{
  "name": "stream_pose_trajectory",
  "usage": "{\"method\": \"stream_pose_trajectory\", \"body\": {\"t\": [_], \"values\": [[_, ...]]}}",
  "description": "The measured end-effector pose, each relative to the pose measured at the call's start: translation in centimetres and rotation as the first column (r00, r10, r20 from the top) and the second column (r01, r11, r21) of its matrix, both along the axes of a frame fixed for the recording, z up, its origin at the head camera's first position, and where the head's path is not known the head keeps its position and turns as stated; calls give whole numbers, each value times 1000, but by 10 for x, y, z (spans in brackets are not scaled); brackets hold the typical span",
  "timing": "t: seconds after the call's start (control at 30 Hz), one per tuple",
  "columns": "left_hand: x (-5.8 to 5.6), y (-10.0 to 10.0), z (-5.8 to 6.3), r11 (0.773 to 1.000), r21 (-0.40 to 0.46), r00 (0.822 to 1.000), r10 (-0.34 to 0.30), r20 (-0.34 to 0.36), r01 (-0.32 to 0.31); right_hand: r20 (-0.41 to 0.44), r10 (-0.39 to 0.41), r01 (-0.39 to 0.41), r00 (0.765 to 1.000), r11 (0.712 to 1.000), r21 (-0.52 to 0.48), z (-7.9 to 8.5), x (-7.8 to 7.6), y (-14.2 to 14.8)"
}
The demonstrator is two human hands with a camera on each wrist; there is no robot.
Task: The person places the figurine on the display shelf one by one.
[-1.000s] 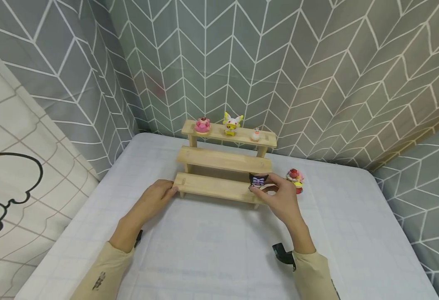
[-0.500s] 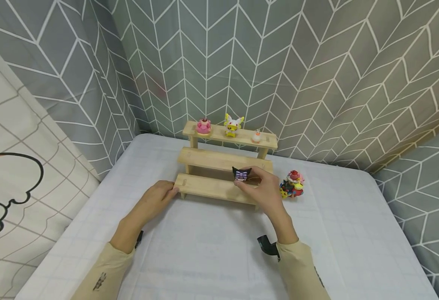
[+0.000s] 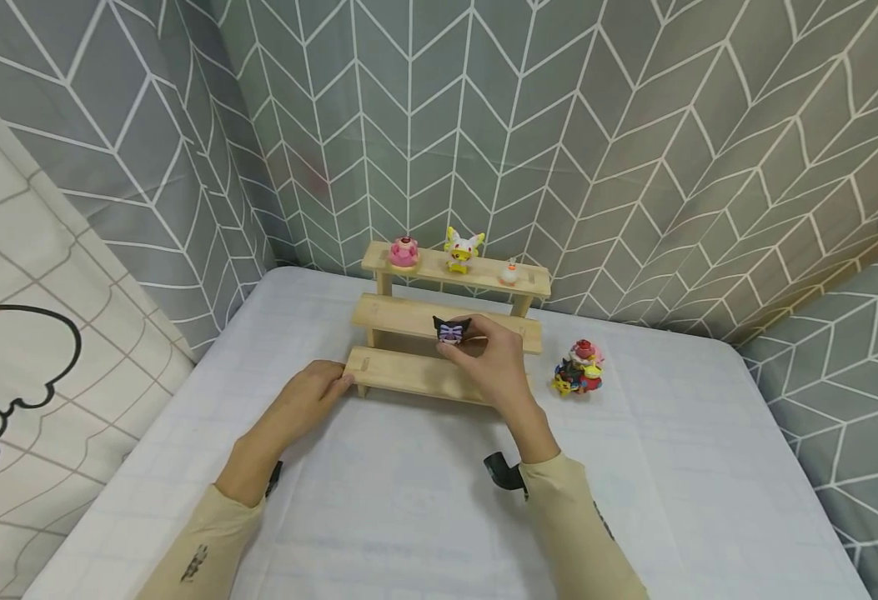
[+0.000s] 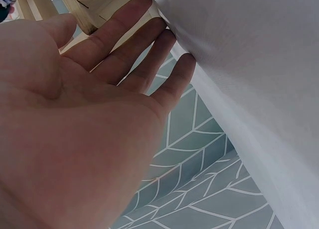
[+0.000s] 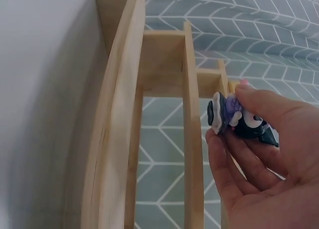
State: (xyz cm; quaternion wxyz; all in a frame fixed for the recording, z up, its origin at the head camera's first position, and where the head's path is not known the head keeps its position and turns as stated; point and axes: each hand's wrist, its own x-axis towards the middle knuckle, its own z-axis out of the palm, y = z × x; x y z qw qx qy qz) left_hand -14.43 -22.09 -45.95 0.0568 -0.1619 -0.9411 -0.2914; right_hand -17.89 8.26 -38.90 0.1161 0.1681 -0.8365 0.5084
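Note:
A three-step wooden stand (image 3: 408, 371) stands on the white-covered table. My left hand (image 3: 311, 396) is at the left end of its lowest step; the left wrist view shows the fingers (image 4: 119, 32) fairly straight, close to the wood. Between thumb and fingertips, my right hand (image 3: 494, 358) pinches a small black-and-purple figurine (image 3: 451, 332) with pointed ears. It is in front of the middle step in the head view. From the right wrist view the figurine (image 5: 234, 114) lies sideways in that picture, its base toward the steps. Part of it is covered by the fingers.
On the top step are a pink figurine (image 3: 404, 253), a yellow-and-white eared figurine (image 3: 461, 250) and a small white one (image 3: 509, 272). Several colourful figurines (image 3: 579, 368) cluster right of the stand. Patterned grey curtains (image 3: 559, 125) surround the table.
My right hand has carried the black-and-purple figurine leftward and up, from the lowest step's right end to the middle step. More of the right-hand figurine cluster shows. The left hand stays put.

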Motion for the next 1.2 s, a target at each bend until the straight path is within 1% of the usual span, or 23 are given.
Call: {"method": "stream_pose_trajectory", "body": {"t": [0.2, 0.4, 0.6, 0.87, 1.0, 1.2], "values": [[-1, -3, 0, 1000, -7, 1000, -3, 2, 3, -19, 16, -16, 1000, 1000, -20, 4, -8, -19], [-2, -2, -1, 1000, 3, 1000, 7, -5, -7, 6, 13, -13, 1000, 999, -33, 8, -17, -34], [-4, 3, -3, 1000, 15, 1000, -2, -2, 2, 33, 11, -10, 999, 1000, -22, 5, -21, -42], [-3, 2, -3, 1000, 7, 1000, 8, -23, -8, 13, 35, -35, 999, 999, -14, 5, -31, -62], [-2, 1, -3, 1000, 4, 1000, 8, -26, -8, 5, 25, -25, 1000, 1000, 3, 4, -36, -72], [-1, 0, 0, 1000, 13, 1000, 6, -17, -6, 19, -26, 26, 999, 1000, -9, 1, -42, -81]]}}
